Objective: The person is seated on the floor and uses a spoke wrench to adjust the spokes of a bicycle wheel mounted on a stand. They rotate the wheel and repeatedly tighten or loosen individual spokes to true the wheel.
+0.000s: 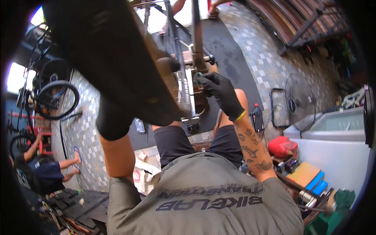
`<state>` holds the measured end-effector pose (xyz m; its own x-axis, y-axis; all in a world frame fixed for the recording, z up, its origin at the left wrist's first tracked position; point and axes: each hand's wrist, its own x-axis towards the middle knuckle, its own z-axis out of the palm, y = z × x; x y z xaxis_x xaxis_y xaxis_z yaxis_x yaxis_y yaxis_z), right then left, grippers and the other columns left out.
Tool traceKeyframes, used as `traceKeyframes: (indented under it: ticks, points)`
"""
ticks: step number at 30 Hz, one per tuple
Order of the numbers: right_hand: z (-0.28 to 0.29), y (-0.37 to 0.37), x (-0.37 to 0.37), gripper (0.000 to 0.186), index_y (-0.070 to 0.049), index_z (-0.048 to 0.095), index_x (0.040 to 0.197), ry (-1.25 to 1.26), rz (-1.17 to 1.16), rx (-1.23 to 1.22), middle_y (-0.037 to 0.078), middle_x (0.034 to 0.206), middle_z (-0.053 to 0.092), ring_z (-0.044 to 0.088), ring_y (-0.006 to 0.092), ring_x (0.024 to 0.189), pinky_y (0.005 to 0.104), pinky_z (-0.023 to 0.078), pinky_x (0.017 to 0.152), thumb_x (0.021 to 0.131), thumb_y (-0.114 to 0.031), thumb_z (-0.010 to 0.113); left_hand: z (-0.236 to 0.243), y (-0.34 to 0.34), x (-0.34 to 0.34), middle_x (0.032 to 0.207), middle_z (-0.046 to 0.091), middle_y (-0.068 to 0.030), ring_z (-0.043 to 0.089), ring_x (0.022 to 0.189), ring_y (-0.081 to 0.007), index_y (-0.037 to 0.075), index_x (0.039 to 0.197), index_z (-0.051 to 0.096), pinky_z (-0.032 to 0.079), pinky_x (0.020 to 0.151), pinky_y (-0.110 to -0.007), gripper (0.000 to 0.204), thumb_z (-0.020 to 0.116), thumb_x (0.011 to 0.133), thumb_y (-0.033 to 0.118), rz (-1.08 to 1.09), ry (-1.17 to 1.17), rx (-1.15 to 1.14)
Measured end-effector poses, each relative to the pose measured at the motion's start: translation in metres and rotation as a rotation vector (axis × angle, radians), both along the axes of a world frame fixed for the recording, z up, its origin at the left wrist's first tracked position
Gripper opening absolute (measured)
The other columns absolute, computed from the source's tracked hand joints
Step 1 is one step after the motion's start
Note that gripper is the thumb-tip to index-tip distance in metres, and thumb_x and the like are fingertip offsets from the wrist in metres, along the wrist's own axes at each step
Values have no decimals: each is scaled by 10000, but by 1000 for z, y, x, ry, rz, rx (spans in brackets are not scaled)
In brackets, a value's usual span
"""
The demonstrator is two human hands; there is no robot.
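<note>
My right hand (220,93), in a black glove with a yellow cuff edge, is closed in a pinch. Between its fingertips is a small teal-green piece (198,78), too small to name. Just left of it are a silver metal bar (190,94) and the upright posts (197,35) of a metal frame or stand. Black material covers the end of my left arm, and my left hand (112,123) is mostly hidden behind a large, blurred dark shape (105,51) close to the camera. Its fingers do not show.
On the left, bicycles with black wheels (58,100) stand near a seated person (47,172). A dark mat (231,62) covers part of the tiled floor. To the right are a black bottle (256,117), a fan (297,102), a red bag-like object (282,147) and a white chest (333,156).
</note>
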<state>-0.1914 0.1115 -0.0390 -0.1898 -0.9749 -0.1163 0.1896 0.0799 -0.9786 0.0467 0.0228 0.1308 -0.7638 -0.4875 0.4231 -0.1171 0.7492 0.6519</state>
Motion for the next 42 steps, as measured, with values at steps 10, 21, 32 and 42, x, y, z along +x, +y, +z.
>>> traceKeyframes:
  ticks: [10, 21, 32, 42]
  points:
    - [-1, -3, 13, 257, 14, 715, 1101, -16, -6, -141, 44, 967, 723, 653, 85, 887, 277, 545, 802, 989, -217, 737, 0, 24, -7, 675, 669, -136, 643, 597, -207, -100, 915, 702, 514, 589, -325, 413, 723, 903, 312, 335, 196, 498]
    - [2, -8, 20, 289, 17, 702, 1144, -2, 40, -159, 48, 1006, 724, 677, 103, 885, 283, 569, 816, 985, -220, 747, -9, 30, -4, 833, 717, -43, 661, 742, -96, -18, 1126, 725, 504, 687, -250, 254, 704, 1029, 215, 223, 26, 556]
    - [18, -3, 26, 274, 35, 736, 1100, 176, 20, -222, 75, 947, 761, 700, 110, 851, 291, 561, 797, 941, -182, 786, -23, 33, -15, 780, 663, -53, 563, 693, -98, -51, 1092, 699, 434, 658, -268, 253, 671, 1015, 188, 304, -33, 565]
    - [27, -5, 35, 289, -10, 761, 1100, 374, -27, -300, 110, 924, 782, 746, 141, 825, 298, 574, 782, 848, -134, 833, -81, -3, -3, 833, 652, -53, 591, 702, -104, -48, 1211, 656, 445, 658, -259, 350, 604, 1084, 275, 369, 106, 632]
